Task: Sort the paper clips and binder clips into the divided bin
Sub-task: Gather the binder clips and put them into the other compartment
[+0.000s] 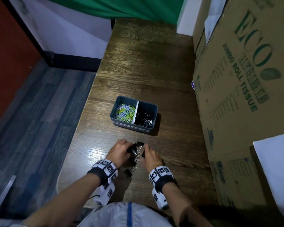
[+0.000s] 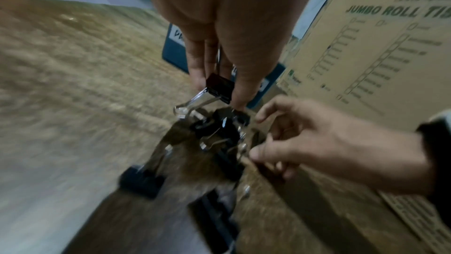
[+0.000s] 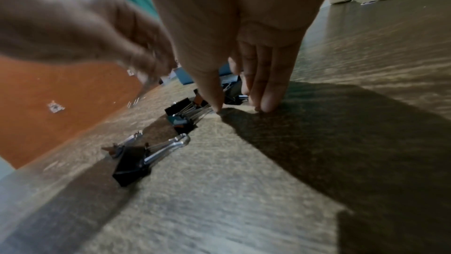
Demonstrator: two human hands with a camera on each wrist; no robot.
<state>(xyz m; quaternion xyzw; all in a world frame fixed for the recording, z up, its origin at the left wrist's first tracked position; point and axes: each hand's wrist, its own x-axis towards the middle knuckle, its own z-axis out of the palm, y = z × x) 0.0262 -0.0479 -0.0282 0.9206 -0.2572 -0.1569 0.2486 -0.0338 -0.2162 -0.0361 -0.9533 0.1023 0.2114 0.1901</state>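
Observation:
A grey-blue divided bin (image 1: 154,116) stands on the wooden table. Its left compartment holds green and white paper clips (image 1: 124,112), its right one black binder clips (image 1: 145,119). Nearer me lies a small pile of black binder clips (image 1: 136,150), with both hands at it. My left hand (image 2: 217,92) pinches one binder clip (image 2: 219,86) between thumb and fingers, just above the pile (image 2: 219,134). My right hand (image 3: 239,108) has its thumb and straight fingertips down on the table at the pile's right side. One more binder clip (image 1: 128,172) lies alone between my wrists.
A large cardboard box (image 1: 236,95) printed "ECO jumbo roll tissue" walls off the table's right side. The table's left edge (image 1: 82,122) drops to a blue floor. A white sheet (image 1: 277,169) lies at the near right. Bare wood stretches behind the bin.

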